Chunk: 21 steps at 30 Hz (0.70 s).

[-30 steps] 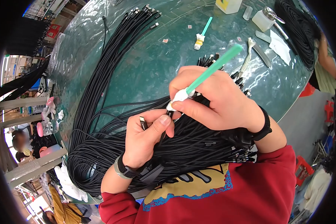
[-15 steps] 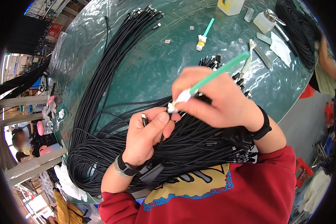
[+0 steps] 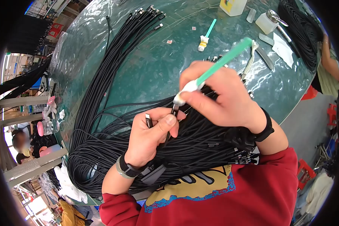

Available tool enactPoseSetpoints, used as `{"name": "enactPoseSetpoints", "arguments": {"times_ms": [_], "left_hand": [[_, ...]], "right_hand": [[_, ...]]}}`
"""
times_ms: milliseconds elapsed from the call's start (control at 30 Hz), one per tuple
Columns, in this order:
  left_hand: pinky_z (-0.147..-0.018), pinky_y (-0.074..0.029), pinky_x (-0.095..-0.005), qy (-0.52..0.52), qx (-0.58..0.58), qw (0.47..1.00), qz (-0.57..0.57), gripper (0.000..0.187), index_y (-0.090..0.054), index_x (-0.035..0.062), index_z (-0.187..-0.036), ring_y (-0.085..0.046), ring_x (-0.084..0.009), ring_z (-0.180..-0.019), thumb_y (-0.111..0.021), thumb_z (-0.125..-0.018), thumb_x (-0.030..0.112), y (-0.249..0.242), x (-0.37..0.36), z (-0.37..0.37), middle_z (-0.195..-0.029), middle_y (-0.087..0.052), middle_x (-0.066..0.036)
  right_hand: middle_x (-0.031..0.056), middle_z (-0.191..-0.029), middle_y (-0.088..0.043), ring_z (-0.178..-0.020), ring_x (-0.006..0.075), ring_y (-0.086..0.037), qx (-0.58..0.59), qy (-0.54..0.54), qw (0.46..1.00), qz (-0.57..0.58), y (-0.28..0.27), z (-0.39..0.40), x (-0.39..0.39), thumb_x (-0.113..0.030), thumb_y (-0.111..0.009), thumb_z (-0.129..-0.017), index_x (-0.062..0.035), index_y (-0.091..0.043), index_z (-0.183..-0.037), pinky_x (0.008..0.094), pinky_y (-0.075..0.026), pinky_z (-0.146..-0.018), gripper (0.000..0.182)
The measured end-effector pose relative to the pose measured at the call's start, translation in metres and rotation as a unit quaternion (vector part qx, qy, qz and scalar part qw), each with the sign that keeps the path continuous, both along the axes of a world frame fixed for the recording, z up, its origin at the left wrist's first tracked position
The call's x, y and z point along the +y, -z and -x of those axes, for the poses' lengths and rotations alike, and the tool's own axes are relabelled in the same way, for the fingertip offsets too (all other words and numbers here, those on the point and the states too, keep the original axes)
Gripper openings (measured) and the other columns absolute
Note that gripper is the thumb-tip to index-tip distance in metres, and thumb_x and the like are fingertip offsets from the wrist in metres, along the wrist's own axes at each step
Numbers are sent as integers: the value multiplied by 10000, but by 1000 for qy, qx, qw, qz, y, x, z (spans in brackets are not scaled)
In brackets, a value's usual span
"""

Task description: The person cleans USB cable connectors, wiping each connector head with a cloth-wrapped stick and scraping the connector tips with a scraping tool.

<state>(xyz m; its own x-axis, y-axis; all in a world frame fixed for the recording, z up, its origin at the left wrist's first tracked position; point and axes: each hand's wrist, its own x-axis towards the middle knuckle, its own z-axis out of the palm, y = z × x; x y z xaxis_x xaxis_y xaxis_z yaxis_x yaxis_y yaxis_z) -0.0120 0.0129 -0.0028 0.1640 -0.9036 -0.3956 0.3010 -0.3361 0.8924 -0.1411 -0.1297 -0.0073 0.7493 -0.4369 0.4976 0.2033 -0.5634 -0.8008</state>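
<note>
My left hand (image 3: 147,135) is closed around a black cable, its plug (image 3: 175,109) pinched upright between thumb and fingers. A second cable plug (image 3: 149,120) pokes out of the same hand, on its left side. In my right hand (image 3: 224,98) is a green-handled stick (image 3: 224,61) with white cloth wrapped round its lower end. The cloth tip (image 3: 179,99) sits right at the metal end of the pinched plug. Under both hands lies a thick bundle of black cables (image 3: 113,150), which curves up to a cluster of plugs (image 3: 148,14) at the far side.
On the green table (image 3: 150,67) lie another cloth-wrapped green stick (image 3: 203,43), a pump-top bottle (image 3: 266,23), a yellow-labelled container (image 3: 233,6) and a white paper (image 3: 283,49). More coiled cables (image 3: 297,30) are at the far right, beside another person's arm (image 3: 329,62).
The cloth tip has moved slightly up and right, showing more of the plug's metal end. My left hand has shifted a little to the right.
</note>
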Motion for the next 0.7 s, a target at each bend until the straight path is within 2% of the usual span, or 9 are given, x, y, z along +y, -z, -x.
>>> {"name": "enactPoseSetpoints", "arguments": {"times_ms": [133,267,433,533,567,667,700], "left_hand": [[-375,-164,-162,-4,-4,1000,3,209,-589,1,-928,-249,10,-413,-524,-831,175,0,-1,1,-585,-523,17],[-376,-167,-162,0,1,1000,-13,217,-581,-11,-948,-251,10,-416,-524,-829,162,-1,-2,0,-603,-536,12],[-377,-172,-161,-7,18,1000,-10,234,-563,-25,-987,-254,10,-421,-525,-826,140,-1,-2,1,-628,-548,7],[-380,-174,-159,-15,81,996,-16,233,-557,-23,-1004,-260,10,-426,-524,-823,119,-2,-4,0,-652,-562,0],[-381,-175,-158,-19,112,993,-19,234,-554,-21,-1013,-263,10,-429,-524,-822,109,-2,-5,-1,-664,-569,-3],[-386,-178,-155,-19,89,996,-15,230,-553,-21,-1016,-268,11,-435,-530,-811,83,1,-4,2,-692,-588,-20],[-388,-179,-153,-19,78,997,-14,230,-553,-20,-1017,-270,11,-438,-534,-806,71,1,-3,2,-706,-597,-28]], "right_hand": [[63,-702,-540,-583,172,-526,-45,-58,997,12,2,-1,4,2,-574,-718,-17,-527,-805,261,-397,-518,101],[63,-697,-539,-569,172,-522,0,18,1000,17,1,2,-2,-4,-575,-720,-14,-524,-802,259,-393,-502,97],[64,-692,-538,-577,171,-530,-45,-37,998,-4,4,-1,5,-7,-572,-723,-11,-523,-800,259,-397,-500,92],[61,-698,-538,-585,175,-540,33,-12,993,-117,1,2,4,-12,-572,-725,-17,-524,-796,260,-402,-501,86],[61,-698,-538,-585,175,-540,33,-12,993,-117,1,1,5,-12,-572,-725,-17,-524,-796,260,-402,-501,86],[59,-702,-538,-582,165,-542,14,-57,998,9,4,-2,7,-12,-567,-728,-26,-527,-799,253,-403,-496,82],[59,-702,-538,-582,165,-542,14,-57,998,8,4,-2,6,-12,-567,-728,-26,-527,-799,253,-403,-496,82]]}}
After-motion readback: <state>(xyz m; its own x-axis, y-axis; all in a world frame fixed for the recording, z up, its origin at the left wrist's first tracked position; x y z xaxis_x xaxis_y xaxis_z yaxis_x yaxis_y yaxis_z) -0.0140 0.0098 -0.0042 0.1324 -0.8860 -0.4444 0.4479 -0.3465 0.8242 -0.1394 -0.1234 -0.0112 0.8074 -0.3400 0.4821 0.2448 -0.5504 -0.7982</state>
